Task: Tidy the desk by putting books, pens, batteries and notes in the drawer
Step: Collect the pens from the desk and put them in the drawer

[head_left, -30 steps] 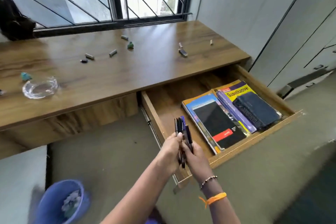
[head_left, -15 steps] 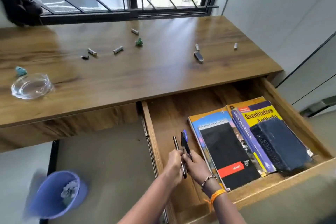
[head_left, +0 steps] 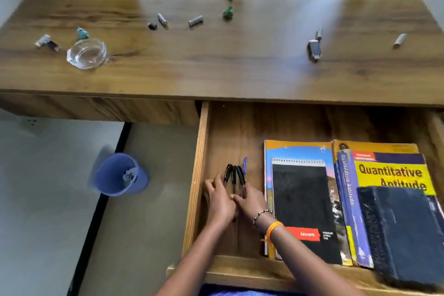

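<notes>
Wooden drawer [head_left: 201, 175] open; pens [head_left: 234, 176] being set down in its left part.

Left hand [head_left: 219, 202] and right hand [head_left: 251, 200] both grip the pen bundle near its lower end, fingers curled round it, tips lying on the drawer floor just left of the books [head_left: 348, 199]. Done, by the look of it: books stowed, pens nearly so. Left: batteries [head_left: 195, 21] scattered on the bench [head_left: 216, 74], plus small crumpled scraps [head_left: 227, 12] (notes, possibly; too blurred to tell). Roughly halfway.
</notes>
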